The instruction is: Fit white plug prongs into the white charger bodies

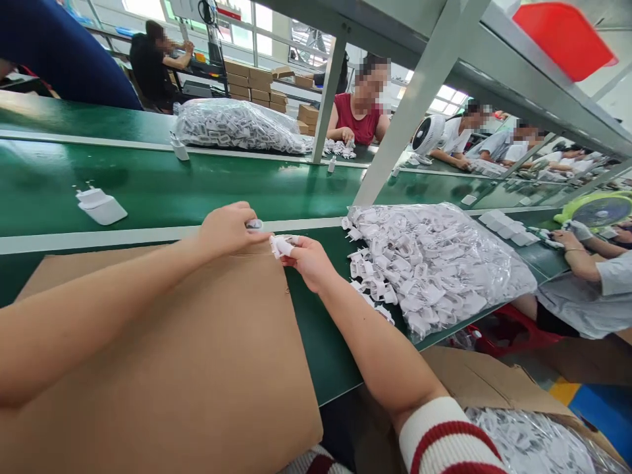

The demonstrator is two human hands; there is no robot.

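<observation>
My left hand [228, 228] is closed around a small white charger part [255, 224], mostly covered by the fingers, above the far edge of a brown cardboard box [212, 355]. Just to its right, my right hand [312, 263] pinches a small white plastic piece [281, 246]. The two hands nearly meet, and I cannot tell whether the two parts touch. Beside my right forearm, a clear plastic bag [444, 263] spills white plastic pieces [368, 273] onto the green bench. A white plug charger [101, 205] lies on the green conveyor belt to the left.
Slanted metal posts [419, 99] rise beyond the belt [207, 191]. Another filled bag [237, 125] lies across it. A co-worker in red [358, 118] sits opposite; another's hands [567, 240] work at right. An open carton [494, 375] with bagged parts stands at lower right.
</observation>
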